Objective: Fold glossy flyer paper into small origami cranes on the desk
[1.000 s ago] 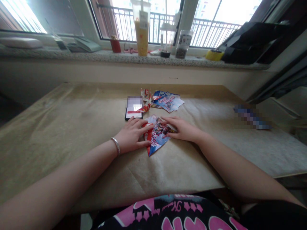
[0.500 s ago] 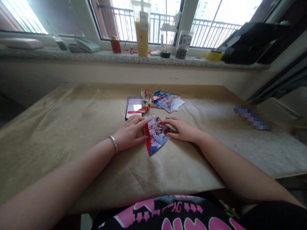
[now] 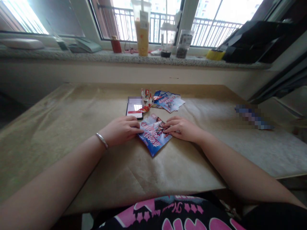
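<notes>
A square printed paper sheet [image 3: 151, 137], blue with pinkish-white lettering and small figures, lies turned cornerwise on the table in front of me. My left hand [image 3: 127, 127] has its fingers bent together and grips the sheet's left corner. On the opposite side, my right hand [image 3: 178, 128] holds the right corner, its bent fingertips on the print and its palm covering that corner. Just beyond the left hand is a phone [image 3: 134, 110] with a lit screen. Behind the sheet sit a folded red-and-white paper piece [image 3: 146, 99] and a fanned stack of similar printed sheets [image 3: 170, 101].
A tan cloth [image 3: 100, 169] covers the table. At the right lies a blurred blue item [image 3: 254, 117]. On the stone windowsill [image 3: 96, 57] stand a tall cup of yellow drink [image 3: 142, 38], a red container [image 3: 116, 44], clear cups, a yellow roll [image 3: 215, 55] and a black bag [image 3: 249, 43].
A red flap showed along the sheet's left side before; it has been opened out, leaving the printed face flat. My left hand has moved left with that corner. The right hand has barely shifted.
</notes>
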### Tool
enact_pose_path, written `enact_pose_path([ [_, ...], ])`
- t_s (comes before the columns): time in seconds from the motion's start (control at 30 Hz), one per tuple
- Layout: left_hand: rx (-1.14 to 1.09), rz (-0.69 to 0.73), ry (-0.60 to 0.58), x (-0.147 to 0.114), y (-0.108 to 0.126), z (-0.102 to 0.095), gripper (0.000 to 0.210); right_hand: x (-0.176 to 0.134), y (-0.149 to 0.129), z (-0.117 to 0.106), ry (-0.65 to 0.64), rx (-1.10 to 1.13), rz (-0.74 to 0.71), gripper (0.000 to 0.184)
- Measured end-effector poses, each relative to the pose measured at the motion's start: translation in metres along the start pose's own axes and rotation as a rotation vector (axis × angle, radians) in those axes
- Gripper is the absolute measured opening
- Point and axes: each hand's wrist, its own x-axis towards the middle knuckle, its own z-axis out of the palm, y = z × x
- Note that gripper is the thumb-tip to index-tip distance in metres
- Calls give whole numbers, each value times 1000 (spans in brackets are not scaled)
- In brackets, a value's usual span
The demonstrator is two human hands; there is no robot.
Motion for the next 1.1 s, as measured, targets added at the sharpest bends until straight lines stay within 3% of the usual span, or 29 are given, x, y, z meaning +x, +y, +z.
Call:
enact_pose_path([
  [0.37, 91, -132, -223, 1, 4, -8, 25, -2, -2, -10, -118, 25, 56, 32],
  [0.67, 102, -179, -266, 0, 2, -13, 19, -4, -8, -17, -145, -25, 131, 17],
  [0.93, 101, -197, -273, -1, 0, -18, 17, -5, -8, -15, -118, 25, 180, 18],
  [1.1, 100, -242, -271, -1, -3, -15, 24, -4, -4, -11, -134, 86, 357, 16],
])
